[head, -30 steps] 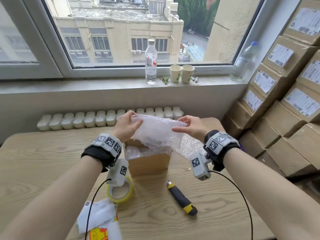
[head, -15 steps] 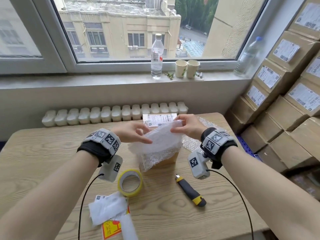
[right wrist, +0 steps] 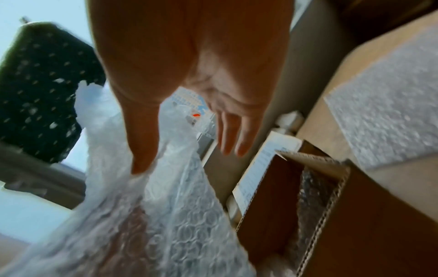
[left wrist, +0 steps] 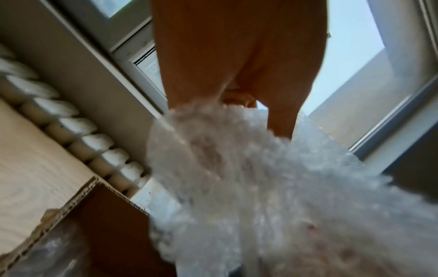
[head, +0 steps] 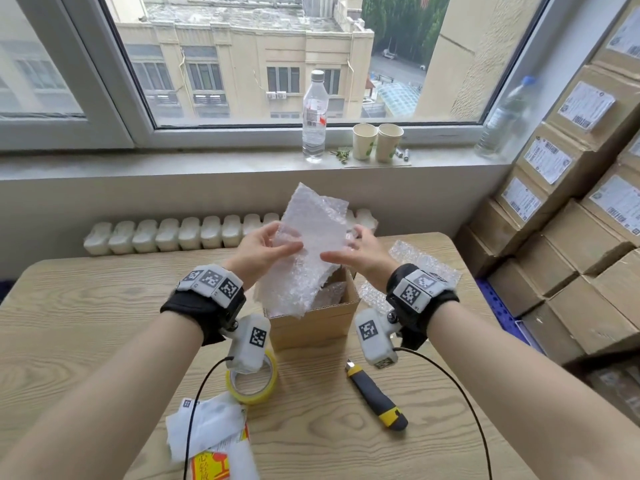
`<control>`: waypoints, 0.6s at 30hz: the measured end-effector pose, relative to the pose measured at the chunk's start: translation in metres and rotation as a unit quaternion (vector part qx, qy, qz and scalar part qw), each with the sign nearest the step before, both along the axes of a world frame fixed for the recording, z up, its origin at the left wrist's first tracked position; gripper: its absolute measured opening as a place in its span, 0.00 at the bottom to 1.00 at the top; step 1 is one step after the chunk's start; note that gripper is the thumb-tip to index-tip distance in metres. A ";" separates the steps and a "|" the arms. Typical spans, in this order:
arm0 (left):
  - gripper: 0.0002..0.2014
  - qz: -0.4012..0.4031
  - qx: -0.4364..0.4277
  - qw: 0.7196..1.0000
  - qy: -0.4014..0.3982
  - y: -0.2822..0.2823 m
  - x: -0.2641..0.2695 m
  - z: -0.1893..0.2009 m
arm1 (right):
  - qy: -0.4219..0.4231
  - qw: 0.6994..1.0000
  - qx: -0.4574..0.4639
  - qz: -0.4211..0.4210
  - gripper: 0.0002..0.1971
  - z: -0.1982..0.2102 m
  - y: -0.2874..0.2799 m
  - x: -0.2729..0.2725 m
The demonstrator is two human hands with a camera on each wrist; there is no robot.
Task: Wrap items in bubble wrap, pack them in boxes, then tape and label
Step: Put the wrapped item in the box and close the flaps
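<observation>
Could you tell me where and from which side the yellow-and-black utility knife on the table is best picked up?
Grip the utility knife across the middle of its dark handle, coming from above. It lies flat on the table, with its blade end toward the cardboard box and open wood on both sides, so the right hand probably suits best.

Quick count: two cups (head: 364,141) (head: 389,142) and two bottles (head: 314,116) (head: 506,117) on the sill. On the table, one open box (head: 313,327), one tape roll (head: 254,384), one knife (head: 375,396). Two loose bubble wrap sheets (head: 308,251) (head: 420,263). Too many stacked cartons (head: 568,237) to count, some cut off.
</observation>
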State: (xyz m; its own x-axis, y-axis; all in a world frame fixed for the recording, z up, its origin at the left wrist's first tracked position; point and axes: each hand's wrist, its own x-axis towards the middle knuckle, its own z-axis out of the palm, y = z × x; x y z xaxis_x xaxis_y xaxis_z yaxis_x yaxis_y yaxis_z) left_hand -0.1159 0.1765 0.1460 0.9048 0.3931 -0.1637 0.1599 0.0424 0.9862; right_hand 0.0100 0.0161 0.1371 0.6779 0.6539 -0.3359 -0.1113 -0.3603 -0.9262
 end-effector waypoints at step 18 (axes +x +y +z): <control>0.13 0.010 -0.120 0.982 0.146 0.008 0.009 -0.036 | 0.092 0.990 0.096 -0.036 0.16 -0.035 -0.020 0.028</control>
